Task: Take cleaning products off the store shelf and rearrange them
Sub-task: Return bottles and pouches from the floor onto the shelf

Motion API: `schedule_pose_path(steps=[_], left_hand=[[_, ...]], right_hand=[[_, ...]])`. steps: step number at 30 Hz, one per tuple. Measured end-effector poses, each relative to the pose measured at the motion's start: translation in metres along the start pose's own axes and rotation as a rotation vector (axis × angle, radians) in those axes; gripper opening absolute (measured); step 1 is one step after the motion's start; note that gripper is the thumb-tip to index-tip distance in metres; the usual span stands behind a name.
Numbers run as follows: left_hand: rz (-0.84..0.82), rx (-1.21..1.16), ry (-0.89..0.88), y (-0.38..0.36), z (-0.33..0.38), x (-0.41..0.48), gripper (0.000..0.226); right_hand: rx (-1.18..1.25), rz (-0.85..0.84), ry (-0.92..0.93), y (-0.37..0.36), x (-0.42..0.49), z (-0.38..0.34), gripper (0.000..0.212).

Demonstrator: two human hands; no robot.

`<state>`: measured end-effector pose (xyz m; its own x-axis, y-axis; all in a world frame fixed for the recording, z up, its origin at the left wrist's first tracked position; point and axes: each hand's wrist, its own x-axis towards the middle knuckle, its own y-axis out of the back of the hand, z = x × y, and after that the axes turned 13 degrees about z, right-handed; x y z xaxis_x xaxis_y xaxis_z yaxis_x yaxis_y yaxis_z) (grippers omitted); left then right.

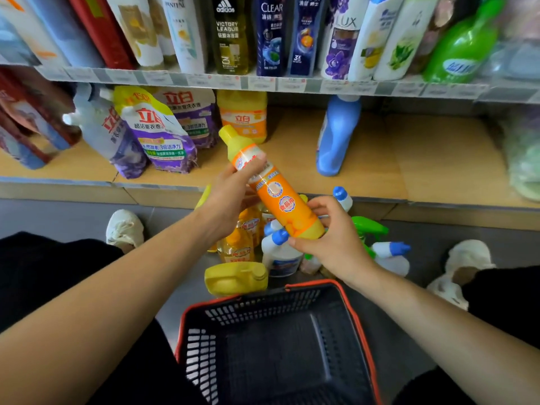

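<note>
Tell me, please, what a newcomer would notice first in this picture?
An orange bottle is held tilted mid-frame, the left hand gripping its upper part and the right hand its base. Beneath, a yellow jug and other bottles crowd the floor behind a black basket.

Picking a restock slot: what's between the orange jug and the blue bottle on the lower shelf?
Head view: bare board of the lower shelf between orange jug and blue bottle; nothing stands there. The held bottle overlaps only the jug.

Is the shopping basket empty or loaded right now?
Empty: the shopping basket shows only its bare slotted bottom and walls; the bottles sit on the floor beyond its rim.
</note>
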<state>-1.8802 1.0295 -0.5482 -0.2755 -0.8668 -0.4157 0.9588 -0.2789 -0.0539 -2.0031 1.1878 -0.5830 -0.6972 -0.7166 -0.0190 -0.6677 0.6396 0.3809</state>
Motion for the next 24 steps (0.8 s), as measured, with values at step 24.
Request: schedule_pose_path(steps=[24], left_hand=[[-0.01,-0.099,-0.033,-0.009,-0.004,0.016,0.058]], right_hand=[[0.24,0.091,-0.027,0.006,0.011,-0.003,0.066]])
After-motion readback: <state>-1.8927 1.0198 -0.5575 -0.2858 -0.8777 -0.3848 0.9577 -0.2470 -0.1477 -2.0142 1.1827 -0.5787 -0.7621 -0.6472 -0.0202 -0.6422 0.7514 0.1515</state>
